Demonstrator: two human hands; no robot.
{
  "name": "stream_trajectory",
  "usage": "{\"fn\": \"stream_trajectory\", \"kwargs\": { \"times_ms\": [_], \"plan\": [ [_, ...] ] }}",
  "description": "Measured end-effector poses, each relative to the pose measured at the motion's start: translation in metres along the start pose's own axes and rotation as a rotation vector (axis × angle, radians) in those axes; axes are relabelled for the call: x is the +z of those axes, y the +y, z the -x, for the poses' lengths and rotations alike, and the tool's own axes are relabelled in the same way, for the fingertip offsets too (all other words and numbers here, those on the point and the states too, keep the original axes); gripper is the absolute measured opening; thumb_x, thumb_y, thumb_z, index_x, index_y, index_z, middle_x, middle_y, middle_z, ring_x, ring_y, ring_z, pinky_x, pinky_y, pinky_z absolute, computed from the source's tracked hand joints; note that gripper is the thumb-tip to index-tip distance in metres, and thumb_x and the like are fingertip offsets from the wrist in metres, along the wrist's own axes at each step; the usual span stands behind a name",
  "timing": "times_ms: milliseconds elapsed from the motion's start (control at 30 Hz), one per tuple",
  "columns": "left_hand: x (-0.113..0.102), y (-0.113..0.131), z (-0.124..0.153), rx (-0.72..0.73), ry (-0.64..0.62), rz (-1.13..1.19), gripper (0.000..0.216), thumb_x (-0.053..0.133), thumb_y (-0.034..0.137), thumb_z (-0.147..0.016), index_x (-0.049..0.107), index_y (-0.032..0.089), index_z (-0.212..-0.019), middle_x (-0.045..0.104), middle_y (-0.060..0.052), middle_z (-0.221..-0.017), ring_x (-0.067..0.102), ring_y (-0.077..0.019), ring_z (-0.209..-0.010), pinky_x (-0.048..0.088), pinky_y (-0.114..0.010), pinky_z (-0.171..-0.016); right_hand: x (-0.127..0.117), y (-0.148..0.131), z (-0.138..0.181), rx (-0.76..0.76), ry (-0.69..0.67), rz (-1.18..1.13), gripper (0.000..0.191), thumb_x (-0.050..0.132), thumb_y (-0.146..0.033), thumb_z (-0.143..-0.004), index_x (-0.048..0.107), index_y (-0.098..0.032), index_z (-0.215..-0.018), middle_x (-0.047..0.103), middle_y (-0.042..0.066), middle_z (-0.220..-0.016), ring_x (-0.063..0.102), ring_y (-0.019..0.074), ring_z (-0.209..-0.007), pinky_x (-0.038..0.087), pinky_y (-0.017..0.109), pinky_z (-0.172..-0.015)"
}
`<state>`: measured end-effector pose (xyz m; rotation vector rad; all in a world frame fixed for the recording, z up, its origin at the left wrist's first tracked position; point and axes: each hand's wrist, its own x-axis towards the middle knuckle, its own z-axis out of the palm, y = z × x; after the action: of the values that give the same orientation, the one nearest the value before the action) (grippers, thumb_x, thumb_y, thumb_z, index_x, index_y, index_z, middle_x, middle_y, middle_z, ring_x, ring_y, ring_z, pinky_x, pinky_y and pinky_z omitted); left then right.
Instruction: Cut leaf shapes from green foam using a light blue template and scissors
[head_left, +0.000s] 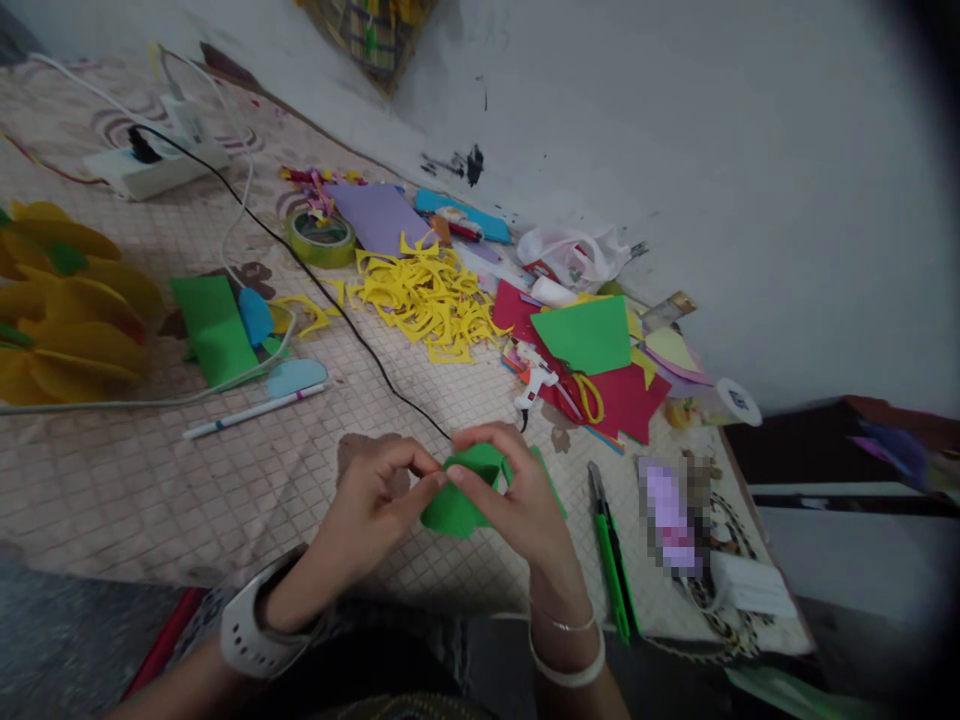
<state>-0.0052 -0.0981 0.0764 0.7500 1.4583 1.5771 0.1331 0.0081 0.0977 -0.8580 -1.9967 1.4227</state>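
Observation:
Both hands meet low in the middle of the head view over a patterned mat (150, 480). My left hand (367, 510) pinches the left edge of a small green foam piece (457, 500) with thumb and fingers closed. My right hand (517, 495) curls around the same green piece from the right, thumb on top. The piece is bent between the two hands. A white watch sits on my left wrist and bangles on my right wrist.
A green-handled cutter (611, 550) lies right of my hands. Behind are a white glue gun (534, 382), yellow scissors (589, 395), green sheet (589, 335), yellow scraps (424, 295), tape roll (322, 238), white pen (251, 412), black cable (360, 345), power strip (157, 165), yellow paper flower (64, 300).

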Motion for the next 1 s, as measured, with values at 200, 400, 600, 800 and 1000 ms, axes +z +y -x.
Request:
{"fn": "stream_trajectory", "kwargs": {
  "times_ms": [200, 400, 600, 800, 1000],
  "plan": [
    [-0.006, -0.007, 0.004, -0.038, -0.099, -0.075, 0.014, 0.07, 0.028, -0.078, 0.074, 0.021, -0.066, 0.066, 0.001, -0.06, 0.056, -0.0141, -0.058, 0.041, -0.026, -0.055, 0.009, 0.002, -0.004, 0.044, 0.052, -0.071, 0.01, 0.075, -0.022, -0.076, 0.069, -0.023, -0.068, 0.062, -0.003, -0.066, 0.053, 0.0172, -0.066, 0.039, 0.033, -0.067],
    [-0.02, -0.02, 0.018, -0.074, -0.128, -0.115, 0.017, 0.071, 0.025, -0.076, 0.071, 0.021, -0.06, 0.066, 0.001, -0.058, 0.057, -0.0152, -0.058, 0.043, -0.027, -0.056, -0.002, 0.01, -0.009, 0.066, 0.393, -0.256, 0.015, 0.066, -0.029, -0.082, 0.061, -0.024, -0.069, 0.052, -0.006, -0.062, 0.044, 0.0145, -0.061, 0.034, 0.028, -0.058],
    [-0.01, -0.007, 0.002, -0.029, -0.049, -0.064, 0.013, 0.066, 0.036, -0.085, 0.07, 0.024, -0.086, 0.07, -0.001, -0.078, 0.063, -0.0192, -0.077, 0.048, -0.03, -0.065, 0.018, 0.013, -0.001, 0.18, 0.254, -0.328, 0.014, 0.074, -0.024, -0.076, 0.066, -0.022, -0.065, 0.057, -0.005, -0.06, 0.048, 0.0137, -0.059, 0.037, 0.027, -0.056],
    [0.004, -0.008, -0.003, -0.016, -0.083, -0.064, 0.018, 0.064, 0.034, -0.084, 0.068, 0.021, -0.073, 0.065, -0.001, -0.068, 0.058, -0.017, -0.067, 0.045, -0.029, -0.061, 0.034, 0.018, 0.007, 0.217, 0.292, -0.375, 0.012, 0.075, -0.023, -0.073, 0.066, -0.022, -0.065, 0.058, -0.004, -0.063, 0.051, 0.0147, -0.064, 0.041, 0.027, -0.059],
    [-0.013, -0.029, 0.014, -0.061, -0.067, -0.09, 0.019, 0.068, 0.03, -0.08, 0.065, 0.02, -0.063, 0.061, 0.001, -0.06, 0.056, -0.0165, -0.062, 0.044, -0.028, -0.06, 0.016, 0.028, 0.004, 0.21, 0.561, -0.386, 0.019, 0.072, -0.032, -0.074, 0.058, -0.023, -0.066, 0.051, -0.005, -0.065, 0.047, 0.0149, -0.065, 0.04, 0.028, -0.062]
  ]
}}
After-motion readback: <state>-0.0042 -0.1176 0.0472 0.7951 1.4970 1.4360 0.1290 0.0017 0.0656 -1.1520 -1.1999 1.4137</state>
